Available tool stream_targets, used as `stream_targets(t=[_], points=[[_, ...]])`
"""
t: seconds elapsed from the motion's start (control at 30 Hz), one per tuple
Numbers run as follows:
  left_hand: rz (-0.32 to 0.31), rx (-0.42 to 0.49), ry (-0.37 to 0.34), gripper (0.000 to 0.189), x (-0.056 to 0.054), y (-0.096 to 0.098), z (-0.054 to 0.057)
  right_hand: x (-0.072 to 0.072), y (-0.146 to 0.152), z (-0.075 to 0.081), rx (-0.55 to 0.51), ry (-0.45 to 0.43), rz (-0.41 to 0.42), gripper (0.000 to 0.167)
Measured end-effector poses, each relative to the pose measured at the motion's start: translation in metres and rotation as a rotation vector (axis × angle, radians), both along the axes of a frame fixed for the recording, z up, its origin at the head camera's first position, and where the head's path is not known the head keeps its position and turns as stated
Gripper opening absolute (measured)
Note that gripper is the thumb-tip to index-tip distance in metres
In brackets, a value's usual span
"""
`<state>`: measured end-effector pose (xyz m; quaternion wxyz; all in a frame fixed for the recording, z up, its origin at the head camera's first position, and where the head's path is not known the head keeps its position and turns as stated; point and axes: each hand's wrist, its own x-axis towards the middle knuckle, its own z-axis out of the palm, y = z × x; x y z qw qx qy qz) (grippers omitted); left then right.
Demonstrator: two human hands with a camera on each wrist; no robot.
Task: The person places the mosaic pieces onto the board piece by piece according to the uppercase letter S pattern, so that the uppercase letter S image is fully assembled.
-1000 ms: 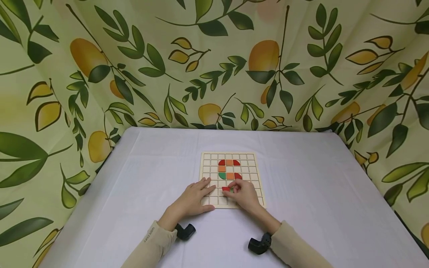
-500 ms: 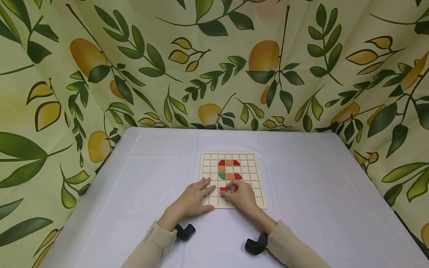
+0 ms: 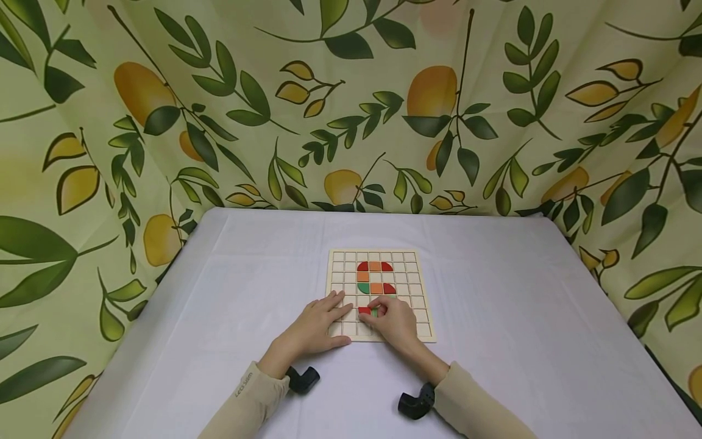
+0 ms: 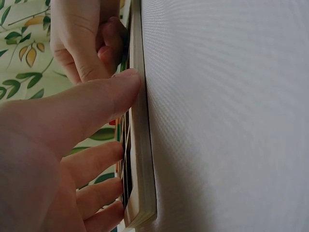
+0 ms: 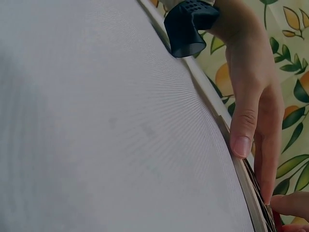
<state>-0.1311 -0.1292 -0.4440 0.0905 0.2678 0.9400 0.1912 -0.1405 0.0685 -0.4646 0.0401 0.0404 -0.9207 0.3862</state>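
A square wooden grid board (image 3: 418, 303) lies on the white cloth. My left hand (image 3: 315, 326) rests on its left near part with fingers spread, the thumb (image 4: 126, 87) at the near edge. Over the board's lower middle, my right hand (image 3: 399, 321) pinches a small red tile (image 3: 364, 310) between thumb and index finger. A bit of green (image 3: 375, 312) shows beside the red, partly hidden by the fingers. Farther up sit flat tiles in the grid: red quarter-rounds (image 3: 363, 267), orange squares (image 3: 375, 266) and a green quarter-round (image 3: 364, 288), forming a C-like curve.
White cloth (image 3: 493, 292) covers the table around the board. A curtain (image 3: 351, 122) printed with leaves and fruit hangs behind and at the sides. Black wrist devices (image 3: 303, 380) stick out from both beige sleeves.
My right hand has shifted slightly left with the red tile, and the right forearm moved with it. A sliver of green now shows above the right knuckles. The left hand stays put.
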Motion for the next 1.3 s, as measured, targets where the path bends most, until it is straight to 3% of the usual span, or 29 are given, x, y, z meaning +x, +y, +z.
stream_targets(t=[0.73,1.3], points=[[0.003,-0.003,-0.003,0.066,0.0003,-0.0002,0.0005,-0.0008,-0.0006,-0.0020,0.027,-0.013,-0.008,0.029],[0.003,-0.001,-0.011,0.066,0.0001,0.0002,0.0003,-0.0012,0.0084,-0.0039,-0.043,-0.036,0.090,0.024]])
